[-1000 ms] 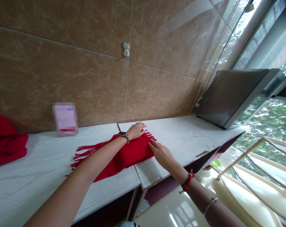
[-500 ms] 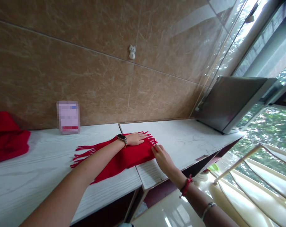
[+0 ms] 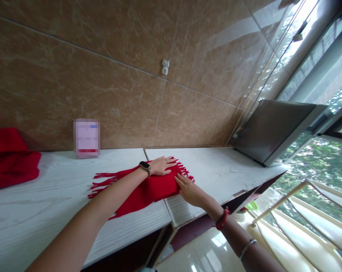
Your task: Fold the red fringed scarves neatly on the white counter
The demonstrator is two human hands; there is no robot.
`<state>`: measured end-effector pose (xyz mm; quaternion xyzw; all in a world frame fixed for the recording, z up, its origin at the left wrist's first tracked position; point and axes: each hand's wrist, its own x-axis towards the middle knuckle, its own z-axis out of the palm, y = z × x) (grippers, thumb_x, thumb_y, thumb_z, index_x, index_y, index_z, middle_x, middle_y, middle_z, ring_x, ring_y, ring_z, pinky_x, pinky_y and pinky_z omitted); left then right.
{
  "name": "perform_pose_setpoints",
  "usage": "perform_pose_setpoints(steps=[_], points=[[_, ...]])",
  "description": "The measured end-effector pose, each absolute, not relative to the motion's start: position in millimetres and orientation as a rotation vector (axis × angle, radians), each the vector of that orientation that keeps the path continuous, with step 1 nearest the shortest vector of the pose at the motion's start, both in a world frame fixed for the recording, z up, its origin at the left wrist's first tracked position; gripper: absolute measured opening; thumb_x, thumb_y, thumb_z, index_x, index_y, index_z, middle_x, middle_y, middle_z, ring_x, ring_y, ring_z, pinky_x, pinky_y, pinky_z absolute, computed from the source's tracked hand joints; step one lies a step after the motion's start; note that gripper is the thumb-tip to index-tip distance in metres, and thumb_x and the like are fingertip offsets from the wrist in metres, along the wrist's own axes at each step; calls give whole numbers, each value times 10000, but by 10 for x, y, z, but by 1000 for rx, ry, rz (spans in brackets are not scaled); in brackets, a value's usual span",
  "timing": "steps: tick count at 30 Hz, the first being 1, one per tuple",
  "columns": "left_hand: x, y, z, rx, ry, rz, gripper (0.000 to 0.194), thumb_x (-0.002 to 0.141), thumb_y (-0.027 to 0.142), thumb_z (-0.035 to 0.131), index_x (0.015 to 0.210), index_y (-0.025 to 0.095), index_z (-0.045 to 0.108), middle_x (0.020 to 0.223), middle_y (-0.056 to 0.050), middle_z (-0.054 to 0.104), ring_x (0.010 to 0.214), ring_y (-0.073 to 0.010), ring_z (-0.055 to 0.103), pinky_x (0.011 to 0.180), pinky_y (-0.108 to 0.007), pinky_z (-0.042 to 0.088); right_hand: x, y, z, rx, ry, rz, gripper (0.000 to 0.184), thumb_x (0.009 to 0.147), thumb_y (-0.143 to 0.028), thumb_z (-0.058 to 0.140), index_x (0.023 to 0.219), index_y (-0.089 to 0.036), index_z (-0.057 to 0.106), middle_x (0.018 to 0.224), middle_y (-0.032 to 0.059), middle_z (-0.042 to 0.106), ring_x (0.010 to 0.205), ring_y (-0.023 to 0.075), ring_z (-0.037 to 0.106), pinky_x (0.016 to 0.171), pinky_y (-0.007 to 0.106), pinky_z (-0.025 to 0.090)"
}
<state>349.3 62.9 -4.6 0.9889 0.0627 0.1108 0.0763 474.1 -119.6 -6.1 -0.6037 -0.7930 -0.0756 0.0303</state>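
A folded red scarf [image 3: 151,190] with fringes at both ends lies on the white wood-grain cabinet top [image 3: 210,166]. My left hand [image 3: 161,166], with a watch at the wrist, rests flat on the scarf's far side, its fingers spread toward the right fringe. On the near right corner lies my right hand [image 3: 189,189], its fingers stretched out over the cloth beside the fringe. Neither hand grips anything. My left forearm covers part of the scarf's left portion.
Another red cloth [image 3: 14,158] is heaped at the far left. A blurred pinkish box [image 3: 87,138] stands against the brown tiled wall [image 3: 117,94]. A dark grey appliance [image 3: 275,130] is at the right end, by the window. Below it is a cream rack [image 3: 295,187].
My right hand has moved slightly left onto the scarf, and its fingers have straightened out from a curled pose at the fringe. My left hand stays flat in place.
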Motion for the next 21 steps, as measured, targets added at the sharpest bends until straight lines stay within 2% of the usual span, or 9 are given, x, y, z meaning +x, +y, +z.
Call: perform_pose_setpoints(steps=[3, 7, 10, 14, 18, 21], points=[[3384, 658, -59, 2932, 166, 252, 425, 846, 299, 441, 1271, 300, 442, 1393, -11, 353, 1292, -209, 283, 1050, -396, 206, 4757, -1219, -19, -1939, -2465, -171, 492, 811, -121, 368, 1286, 6, 388, 1324, 247, 389, 1261, 280, 320, 999, 442, 325], [3361, 675, -83, 2933, 201, 248, 442, 824, 316, 476, 1264, 316, 445, 1412, -13, 312, 1300, -233, 262, 1045, -436, 209, 4716, -1039, 226, -1994, -2404, -78, 389, 822, -102, 343, 1169, -71, 515, 1203, 170, 541, 1160, 213, 459, 982, 384, 344], [3391, 696, -86, 2951, 242, 244, 481, 804, 317, 497, 1280, 309, 425, 1420, -25, 293, 1309, -249, 236, 1039, -476, 197, 4631, -847, 232, -2050, -2291, -235, 361, 847, -145, 366, 1172, -52, 491, 1227, 189, 512, 1190, 218, 420, 992, 388, 323], [3408, 775, -96, 2945, 360, 185, 502, 804, 343, 474, 1299, 339, 387, 1427, -5, 276, 1312, -284, 213, 1017, -545, 167, 4580, -794, -42, -2140, -2312, -382, 386, 893, -200, 334, 1212, -11, 439, 1270, 254, 442, 1219, 252, 380, 947, 437, 364], [3399, 823, -118, 2921, 488, 189, 472, 814, 376, 449, 1283, 382, 394, 1416, 34, 302, 1310, -291, 213, 1014, -549, 157, 4604, -921, -141, -2221, -2356, -413, 377, 913, -241, 308, 1212, -65, 456, 1302, 227, 425, 1246, 274, 342, 937, 497, 352], [3317, 791, -99, 2909, 640, 333, 437, 828, 391, 444, 1263, 346, 439, 1401, -5, 340, 1313, -295, 200, 1017, -563, 119, 4548, -948, -4, -2400, -2268, -334, 375, 904, -300, 345, 1174, -85, 493, 1275, 227, 457, 1220, 296, 375, 933, 543, 326]])
